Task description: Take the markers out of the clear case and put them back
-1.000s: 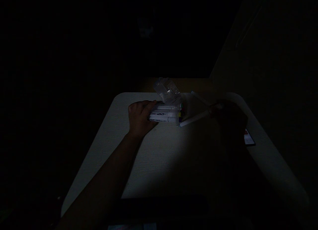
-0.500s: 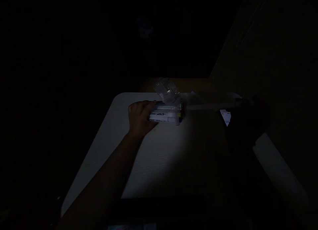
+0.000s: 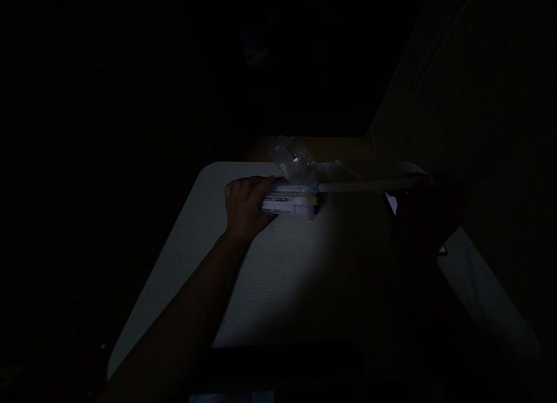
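My left hand (image 3: 246,209) is wrapped round a clear plastic case of white markers (image 3: 287,201), which lies on its side on the table. Several coloured marker ends show at its right opening, a yellow one among them. In deep shadow on the right, my right hand (image 3: 429,209) is closed on the far end of a long white marker (image 3: 357,186). That marker's blue tip meets the case's opening; I cannot tell whether it is inside. Behind the case, a clear plastic lid or box (image 3: 291,158) lies tilted, touching or close to it.
The white table (image 3: 270,275) has rounded corners, and its right part is in shadow. Another pale, pen-like stick (image 3: 347,169) lies near the back edge. A lit phone screen (image 3: 391,202) shows partly behind my right hand. A wall rises on the right.
My right hand has shifted slightly left, bringing the marker's blue tip up to the case's opening. It now covers more of the lit screen. My left hand and the case have stayed put.
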Demonstrator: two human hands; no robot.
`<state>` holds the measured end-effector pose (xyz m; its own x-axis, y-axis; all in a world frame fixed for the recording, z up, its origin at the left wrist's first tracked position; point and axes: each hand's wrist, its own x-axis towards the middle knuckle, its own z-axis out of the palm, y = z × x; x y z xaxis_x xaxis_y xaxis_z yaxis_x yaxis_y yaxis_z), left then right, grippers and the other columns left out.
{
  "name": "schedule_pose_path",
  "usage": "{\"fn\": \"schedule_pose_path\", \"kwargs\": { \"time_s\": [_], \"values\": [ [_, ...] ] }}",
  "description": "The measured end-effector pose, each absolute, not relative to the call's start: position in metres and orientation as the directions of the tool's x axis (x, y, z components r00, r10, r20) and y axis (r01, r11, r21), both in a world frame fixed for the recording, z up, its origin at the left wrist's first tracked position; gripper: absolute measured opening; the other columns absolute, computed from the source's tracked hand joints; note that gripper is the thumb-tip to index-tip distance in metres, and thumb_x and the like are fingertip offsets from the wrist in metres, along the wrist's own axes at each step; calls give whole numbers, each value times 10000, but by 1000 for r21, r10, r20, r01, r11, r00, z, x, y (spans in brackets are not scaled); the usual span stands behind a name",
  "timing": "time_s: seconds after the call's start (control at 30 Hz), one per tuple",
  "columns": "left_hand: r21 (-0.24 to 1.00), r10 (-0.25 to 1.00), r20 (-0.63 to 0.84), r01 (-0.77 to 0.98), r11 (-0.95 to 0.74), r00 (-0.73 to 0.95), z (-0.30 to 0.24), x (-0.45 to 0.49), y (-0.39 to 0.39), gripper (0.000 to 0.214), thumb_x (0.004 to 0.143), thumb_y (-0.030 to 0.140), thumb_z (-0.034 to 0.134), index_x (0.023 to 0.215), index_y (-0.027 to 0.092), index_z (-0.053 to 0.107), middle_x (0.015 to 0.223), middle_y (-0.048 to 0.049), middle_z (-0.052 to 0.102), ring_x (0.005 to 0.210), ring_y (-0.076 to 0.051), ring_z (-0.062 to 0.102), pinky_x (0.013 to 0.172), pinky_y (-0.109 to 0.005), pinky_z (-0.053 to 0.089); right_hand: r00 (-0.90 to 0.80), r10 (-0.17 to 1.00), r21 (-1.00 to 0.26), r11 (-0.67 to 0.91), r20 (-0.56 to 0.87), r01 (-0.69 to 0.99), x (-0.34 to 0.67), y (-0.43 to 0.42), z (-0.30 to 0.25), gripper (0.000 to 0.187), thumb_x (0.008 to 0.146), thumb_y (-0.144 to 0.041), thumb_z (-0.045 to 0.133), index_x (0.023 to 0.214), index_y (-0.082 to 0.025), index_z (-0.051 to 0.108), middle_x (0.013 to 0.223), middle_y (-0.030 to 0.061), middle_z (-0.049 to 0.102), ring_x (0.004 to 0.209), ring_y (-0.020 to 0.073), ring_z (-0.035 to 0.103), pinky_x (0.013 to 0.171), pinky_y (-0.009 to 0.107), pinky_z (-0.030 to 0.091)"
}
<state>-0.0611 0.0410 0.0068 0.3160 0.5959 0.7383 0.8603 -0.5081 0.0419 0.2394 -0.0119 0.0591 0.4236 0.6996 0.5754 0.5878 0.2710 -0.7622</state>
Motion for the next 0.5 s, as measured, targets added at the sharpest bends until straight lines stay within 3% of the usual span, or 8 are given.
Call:
{"fn": "schedule_pose_path", "kwargs": {
  "time_s": [0.1,0.17,0.23,0.33,0.5],
  "values": [
    [28,588,743,863,-504,319,8,-60,40,669,662,509,621,1256,255,445,1090,-93,574,992,-260,483,851,-394,308,489,568,-711,269,662,650,235,-12,57,427,832,-397,499,1079,-48,516,1038,200,562,881,215,589,737,357,510],
    [24,586,747,868,-495,313,9,-59,40,652,667,501,619,1246,251,455,1081,-92,579,984,-255,487,848,-391,310,463,559,-691,309,688,653,228,-15,59,434,829,-421,501,1067,-61,542,1000,174,590,868,207,599,724,345,510],
    [24,595,742,874,-485,309,9,-58,39,635,671,497,617,1237,252,465,1075,-92,580,983,-254,487,846,-391,310,444,582,-695,324,682,642,221,-19,62,404,835,-425,494,1068,-103,563,1006,143,606,896,202,606,746,343,510],
    [33,619,725,883,-468,301,10,-58,40,630,668,490,620,1234,261,467,1073,-90,578,988,-258,484,847,-394,305,431,623,-679,227,652,699,214,-23,65,338,827,-425,514,1002,-159,627,964,89,648,966,216,603,819,379,495],
    [-6,588,744,884,-467,316,9,-58,40,663,657,499,633,1248,262,452,1078,-88,578,985,-254,486,844,-387,310,322,771,-696,209,550,687,209,-24,59,339,836,-429,492,1053,-211,634,834,31,684,858,180,640,804,364,501]
  ]
}}
